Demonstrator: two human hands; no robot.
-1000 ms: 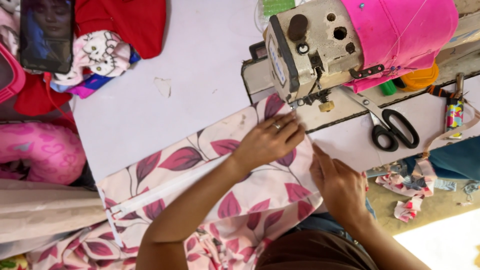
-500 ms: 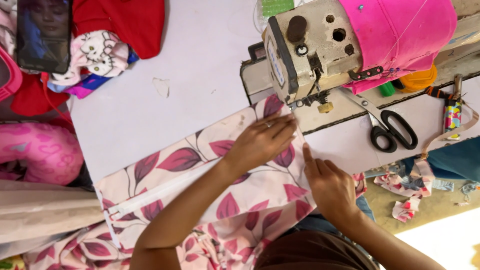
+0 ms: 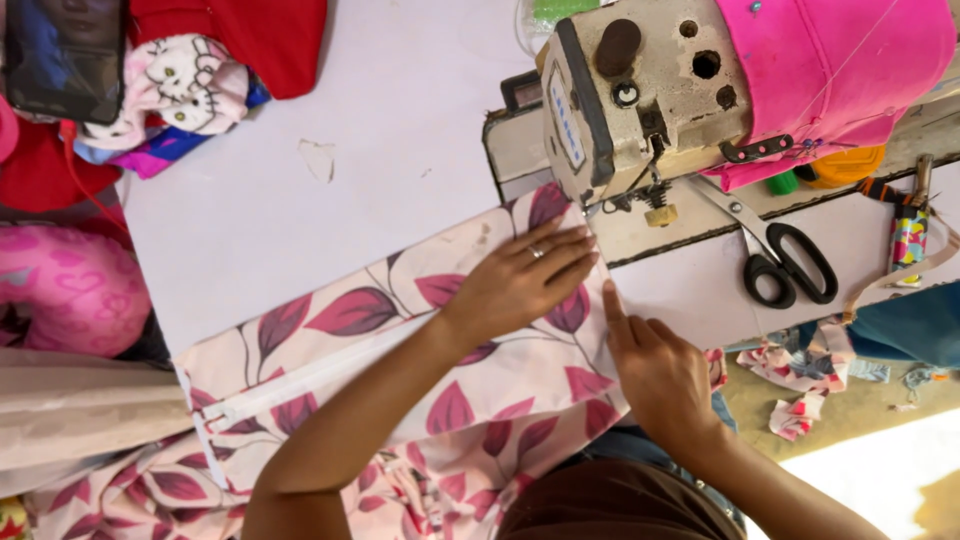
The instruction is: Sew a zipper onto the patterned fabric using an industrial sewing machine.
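Observation:
My left hand (image 3: pixel 525 280), a ring on one finger, lies flat with fingers together on a pale fabric printed with purple leaves (image 3: pixel 400 360), pressing it near the needle of a beige sewing machine (image 3: pixel 640 90). A white zipper strip (image 3: pixel 290 385) runs along the fabric toward the left. My right hand (image 3: pixel 660 375) rests on the fabric's right edge, index finger stretched toward the machine's foot (image 3: pixel 655 205). Neither hand grips anything.
Black-handled scissors (image 3: pixel 785 255) lie on the machine bed to the right. A pink cloth (image 3: pixel 830 70) drapes the machine. A phone (image 3: pixel 65 50), red and patterned clothes (image 3: pixel 180 80) and a pink cushion (image 3: pixel 65 290) sit at the left. Fabric scraps (image 3: pixel 800 400) lie lower right.
The fabric and both hands have shifted slightly toward the machine's needle; my right hand moved up along the fabric's right edge.

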